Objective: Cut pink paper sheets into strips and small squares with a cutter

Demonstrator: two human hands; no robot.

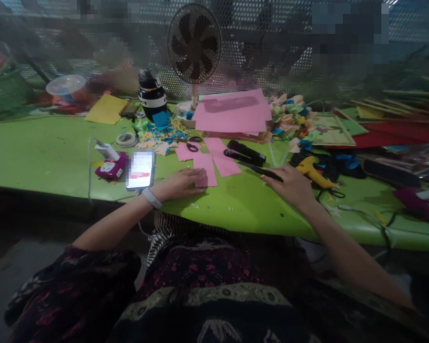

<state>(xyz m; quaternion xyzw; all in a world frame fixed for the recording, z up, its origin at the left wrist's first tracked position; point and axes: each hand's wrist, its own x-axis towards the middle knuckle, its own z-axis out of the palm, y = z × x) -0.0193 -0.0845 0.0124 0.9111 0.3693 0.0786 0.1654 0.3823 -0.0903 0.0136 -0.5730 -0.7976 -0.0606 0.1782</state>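
My left hand (180,185) lies flat with fingers stretched out, its fingertips on a pink paper strip (208,175). A second pink strip (225,164) slants beside it, partly under a black stapler (246,153). In my right hand (293,188) is a slim black cutter knife (262,171), held low over the table, its narrow tip pointing left toward the strips. Behind the strips rest dark-handled scissors (192,144). A lit phone (140,171) stands left of my left hand. Just beyond my right hand is a yellow glue gun (312,172).
A green-topped table (50,152) carries pink sheets (232,112), colourful paper scraps (168,133), a tape roll (126,139) and a purple power block (110,166). At the back stand a fan (195,43) and a dark bottle (152,97). Paper flowers (289,114) and cables lie right.
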